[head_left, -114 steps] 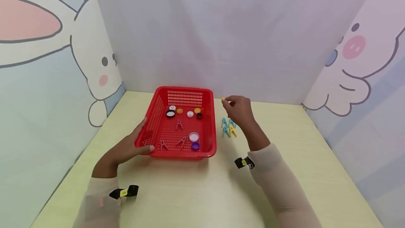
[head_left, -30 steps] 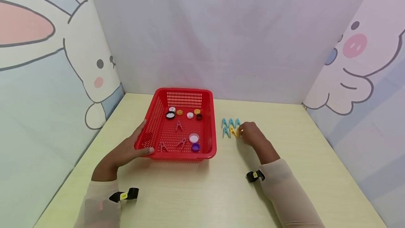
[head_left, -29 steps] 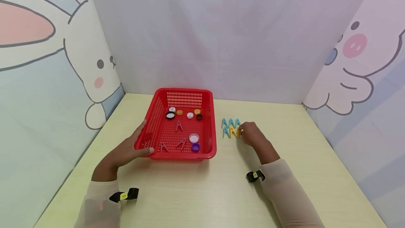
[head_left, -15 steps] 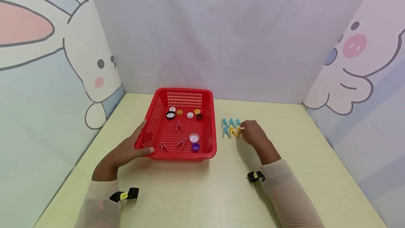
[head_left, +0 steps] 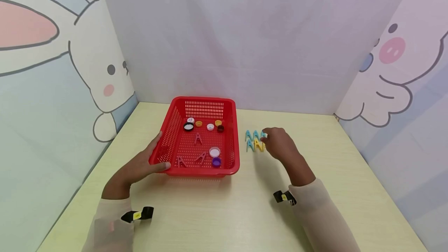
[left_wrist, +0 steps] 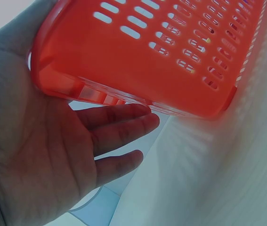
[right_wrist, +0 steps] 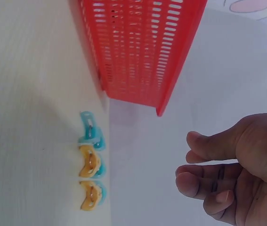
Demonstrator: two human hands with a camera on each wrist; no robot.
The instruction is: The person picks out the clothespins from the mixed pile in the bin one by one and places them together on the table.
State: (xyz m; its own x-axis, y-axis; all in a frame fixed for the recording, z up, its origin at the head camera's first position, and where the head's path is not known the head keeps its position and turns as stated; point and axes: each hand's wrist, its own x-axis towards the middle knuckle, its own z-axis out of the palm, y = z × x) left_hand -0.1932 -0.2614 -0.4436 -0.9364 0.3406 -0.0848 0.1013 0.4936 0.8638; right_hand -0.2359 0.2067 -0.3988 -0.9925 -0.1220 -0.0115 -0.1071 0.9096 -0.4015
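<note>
My left hand (head_left: 138, 166) holds the near left corner of a red plastic basket (head_left: 196, 172), thumb over the rim and fingers along the outer wall. In the left wrist view these fingers (left_wrist: 119, 134) extend beside the slotted wall. My right hand (head_left: 280, 144) hovers over the clothespins at the basket's right, holding nothing; the right wrist view shows its fingers loosely bent, thumb apart. Several blue clothespins (head_left: 249, 135) and two yellow clothespins (head_left: 258, 146) stand in two rows. The second yellow one is mostly hidden by my right hand.
Inside the basket lie three pink clothespins (head_left: 198, 139) and several bottle caps, among them a purple cap (head_left: 216, 162) and a black-rimmed cap (head_left: 188, 126). The pale table (head_left: 210, 213) ends at a grey back wall (head_left: 245, 49), with cartoon-printed walls on both sides.
My right hand earlier held a yellow clothespin up near the basket, then stood it at the right of the front row. It has let go and lifted slightly. The left hand is unchanged.
</note>
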